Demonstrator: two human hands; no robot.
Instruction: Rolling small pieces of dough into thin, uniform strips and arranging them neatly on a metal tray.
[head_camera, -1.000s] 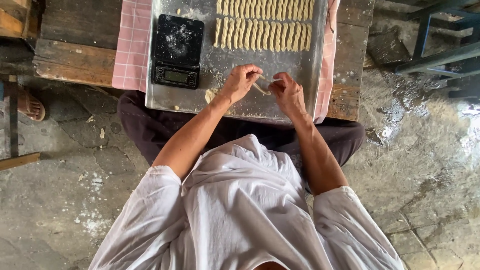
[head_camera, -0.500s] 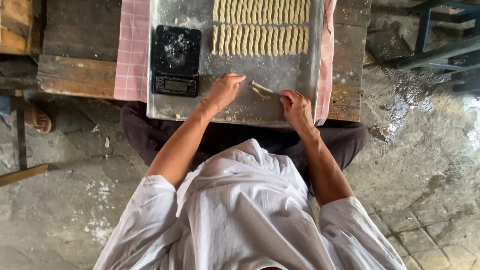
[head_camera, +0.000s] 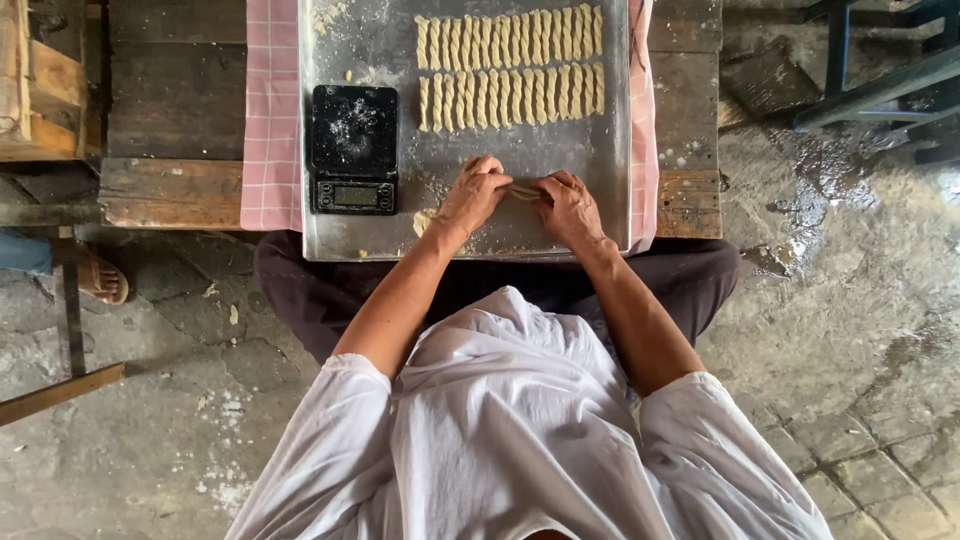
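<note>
Metal tray (head_camera: 380, 40) cut off above; hands (head_camera: 472, 195) hide dough strip (head_camera: 524, 190).

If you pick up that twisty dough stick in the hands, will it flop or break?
The pale twisted dough strip would probably sag, since it looks soft and thin between the left hand and right hand. It may stretch or tear. It likely feels light.

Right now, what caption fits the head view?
Both hands, left hand and right hand, pinch a dough strip over a metal tray beside a black scale.
</note>
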